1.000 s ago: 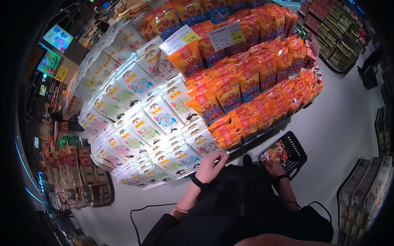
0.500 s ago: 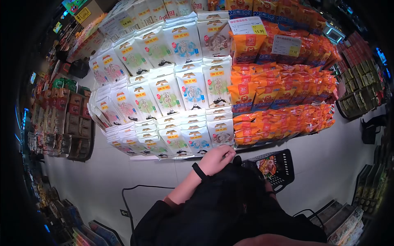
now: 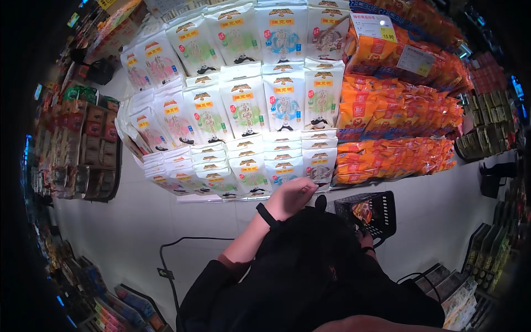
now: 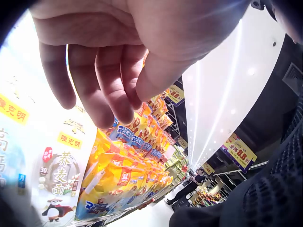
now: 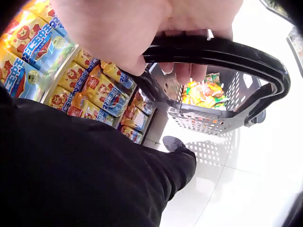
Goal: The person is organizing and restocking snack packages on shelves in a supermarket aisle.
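Note:
My left hand (image 3: 293, 199) hangs loosely curled in front of the display's lower rows, with nothing in its fingers (image 4: 111, 97). Nearest to it stand white packs of noodles (image 3: 241, 105) printed with pandas; a brown-marked noodle pack (image 4: 59, 175) shows below the fingers in the left wrist view. At my right side, my right hand (image 5: 147, 28) grips the black handle (image 5: 227, 54) of a shopping basket (image 3: 383, 216). A colourful orange-and-green food packet (image 5: 203, 94) lies inside the basket.
Orange and blue snack bags (image 3: 381, 113) fill the display's right half, under price cards (image 3: 373, 27). Other stocked shelves stand at far left (image 3: 83, 144) and right (image 3: 487, 127). A dark cable (image 3: 193, 238) trails beside me over the pale floor (image 3: 138, 221).
The head view has turned, so the display now looks level and closer, its white packs nearer the middle. My right hand keeps hold of the basket; the left stays loosely curled.

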